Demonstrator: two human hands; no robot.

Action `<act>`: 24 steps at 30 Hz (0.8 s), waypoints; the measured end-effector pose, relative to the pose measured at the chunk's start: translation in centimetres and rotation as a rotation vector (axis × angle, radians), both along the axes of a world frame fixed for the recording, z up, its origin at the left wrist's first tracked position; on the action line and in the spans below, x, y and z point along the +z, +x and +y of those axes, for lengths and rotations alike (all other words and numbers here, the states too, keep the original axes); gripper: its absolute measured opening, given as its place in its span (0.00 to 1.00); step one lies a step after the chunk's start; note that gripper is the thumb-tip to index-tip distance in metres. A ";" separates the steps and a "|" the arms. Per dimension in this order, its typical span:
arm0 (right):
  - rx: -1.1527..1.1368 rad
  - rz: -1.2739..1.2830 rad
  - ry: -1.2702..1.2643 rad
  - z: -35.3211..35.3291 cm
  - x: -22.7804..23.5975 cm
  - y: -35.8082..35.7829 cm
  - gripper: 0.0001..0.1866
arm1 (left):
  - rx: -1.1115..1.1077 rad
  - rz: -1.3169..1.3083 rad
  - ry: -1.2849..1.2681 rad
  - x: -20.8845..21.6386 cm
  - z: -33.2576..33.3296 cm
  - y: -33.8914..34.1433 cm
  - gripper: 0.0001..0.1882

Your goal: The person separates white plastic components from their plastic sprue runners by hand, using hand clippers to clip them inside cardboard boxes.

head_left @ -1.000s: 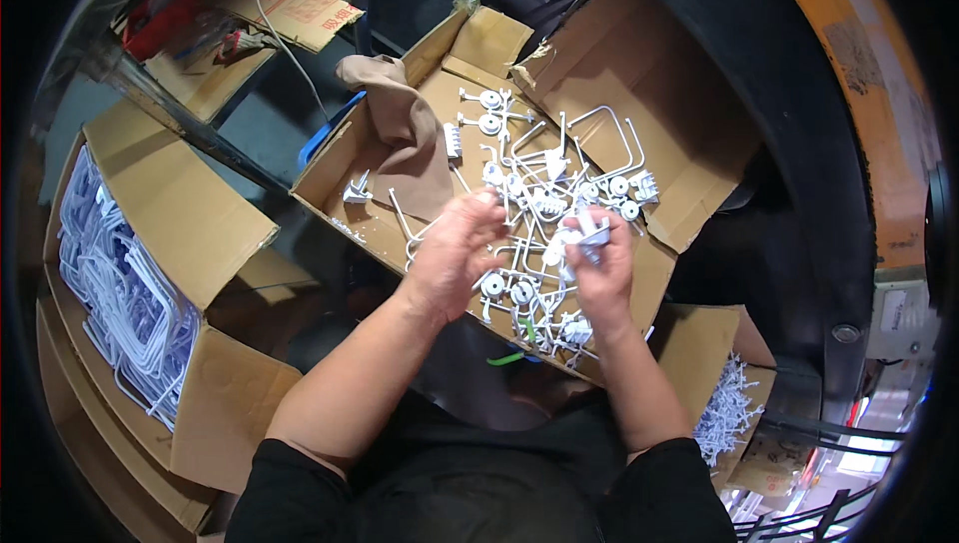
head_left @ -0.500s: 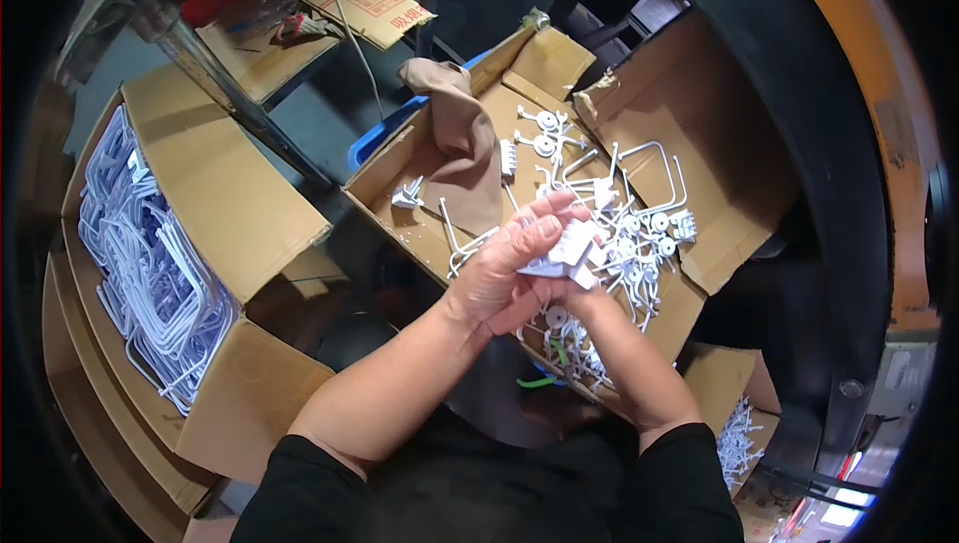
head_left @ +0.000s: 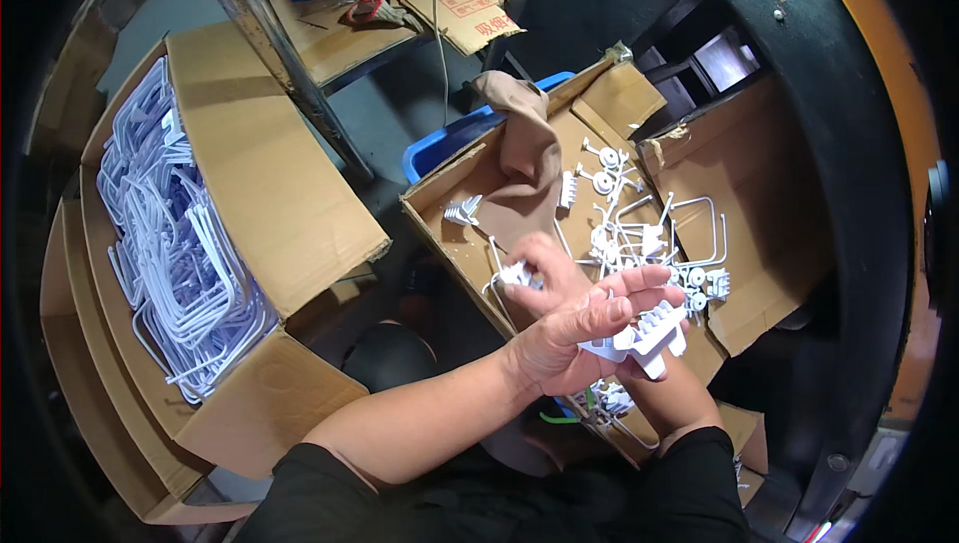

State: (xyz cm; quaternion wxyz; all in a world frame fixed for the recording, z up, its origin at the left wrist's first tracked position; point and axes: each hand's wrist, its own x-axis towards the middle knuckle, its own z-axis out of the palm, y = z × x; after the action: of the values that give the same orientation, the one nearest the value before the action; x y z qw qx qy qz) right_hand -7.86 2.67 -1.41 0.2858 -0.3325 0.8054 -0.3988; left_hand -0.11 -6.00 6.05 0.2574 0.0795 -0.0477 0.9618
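The left hand (head_left: pixel 589 328) is turned with the palm partly up, and its long fingers bend only loosely around some white toothed pieces (head_left: pixel 654 328), which lie against the palm. The right arm crosses behind it, and the right hand (head_left: pixel 544 273) is at the left part of the open cardboard box (head_left: pixel 621 103), its thumb and fingers narrow around a small white piece (head_left: pixel 515 274). How firmly they press, I cannot tell. The work looks to me somewhere in the middle: a few pieces are already collected in the left hand, but many others remain loose. One toothed block (head_left: pixel 568 189) lies just beside the brown cloth (head_left: pixel 529 148), another white part (head_left: pixel 463 210) lies alone on the other side of this cloth, and the round white parts (head_left: pixel 604 183) are farther up among bent rods. Nothing joined together can be recognised with certainty. At the left, a second carton (head_left: pixel 270 123) contains many white bent wires (head_left: pixel 180 253), so a large quantity seems unused.
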 end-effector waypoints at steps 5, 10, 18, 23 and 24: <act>0.065 0.401 -0.090 -6.8 -2.7 -1.9 0.18 | -0.012 0.019 0.123 -0.2 -0.1 -0.1 0.38; 0.197 0.497 0.192 -9.8 -5.2 -2.0 0.19 | -0.029 0.049 0.155 -1.3 0.6 0.1 0.39; -0.157 0.431 0.015 -2.6 -1.6 -0.5 0.21 | -0.038 0.027 0.140 -0.5 0.1 0.3 0.39; -0.348 0.201 0.447 1.7 0.3 -5.1 0.29 | -0.070 0.017 0.093 -0.4 0.4 0.5 0.38; -0.370 0.100 0.469 1.7 0.2 -6.2 0.30 | -0.072 0.005 0.061 -0.3 0.4 0.4 0.39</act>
State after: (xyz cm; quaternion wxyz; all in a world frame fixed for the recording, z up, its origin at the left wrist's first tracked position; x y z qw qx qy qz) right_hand -14.08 4.41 -1.23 0.2373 -0.1241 0.9354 -0.2307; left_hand 0.31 -5.58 5.72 0.2893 0.0879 -0.0794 0.9499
